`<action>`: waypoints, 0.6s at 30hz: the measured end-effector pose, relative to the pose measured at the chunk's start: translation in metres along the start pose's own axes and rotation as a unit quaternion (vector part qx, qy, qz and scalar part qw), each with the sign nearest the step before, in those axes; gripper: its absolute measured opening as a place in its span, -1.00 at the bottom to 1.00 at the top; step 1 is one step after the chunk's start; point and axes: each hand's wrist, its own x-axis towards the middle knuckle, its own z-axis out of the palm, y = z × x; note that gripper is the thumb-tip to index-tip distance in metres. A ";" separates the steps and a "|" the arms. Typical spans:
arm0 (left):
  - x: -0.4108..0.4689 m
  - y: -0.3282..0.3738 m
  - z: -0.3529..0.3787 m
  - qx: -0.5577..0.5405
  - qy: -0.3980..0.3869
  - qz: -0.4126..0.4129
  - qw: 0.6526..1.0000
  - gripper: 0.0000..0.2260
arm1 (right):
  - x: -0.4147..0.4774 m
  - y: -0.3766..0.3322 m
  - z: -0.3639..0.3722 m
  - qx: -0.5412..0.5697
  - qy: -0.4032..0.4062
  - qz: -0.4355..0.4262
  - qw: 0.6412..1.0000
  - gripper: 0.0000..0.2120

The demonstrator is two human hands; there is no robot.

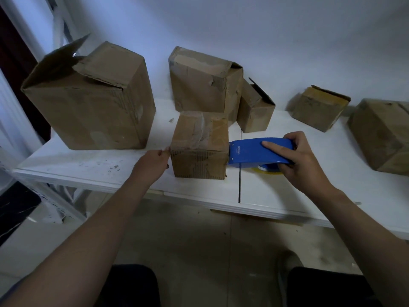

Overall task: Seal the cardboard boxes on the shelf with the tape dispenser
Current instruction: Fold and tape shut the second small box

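Here, right hand (303, 160) gripping dispenser (254, 152) (blue), box (199, 149)

storeroom: worn cardboard boxes (93, 100) on white shelf (287, 196).

1. Small box (199, 145): at the front of the white shelf (88, 169), upright, flaps down, wrinkled clear tape across its top. Your left hand (155, 160) touches its left edge.
2. Tape dispenser (259, 151): blue, nose against the small box's upper right edge, yellowish roll underneath. Your right hand (305, 160) grips it.
3. Big box (93, 100): far left, one top flap standing up.
4. Back box (203, 83): behind the small box, closed, old tape torn.
5. Narrow box (254, 109): just beside the back box, flap raised.
6. Right box (318, 107): flap ajar.
7. End box (380, 134): far right, tilted, closed.
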 end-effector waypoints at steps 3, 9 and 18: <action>-0.009 0.010 0.001 0.066 0.064 0.029 0.995 -0.60 | 0.002 0.000 -0.001 -0.002 -0.004 -0.009 1.000 -0.35; -0.060 0.049 0.033 0.121 0.171 0.386 0.899 -0.65 | 0.003 0.003 0.002 -0.018 -0.001 -0.022 1.000 -0.36; -0.056 0.062 0.079 0.334 0.074 0.373 0.862 -0.26 | -0.002 0.009 0.006 -0.012 -0.010 -0.037 0.999 -0.36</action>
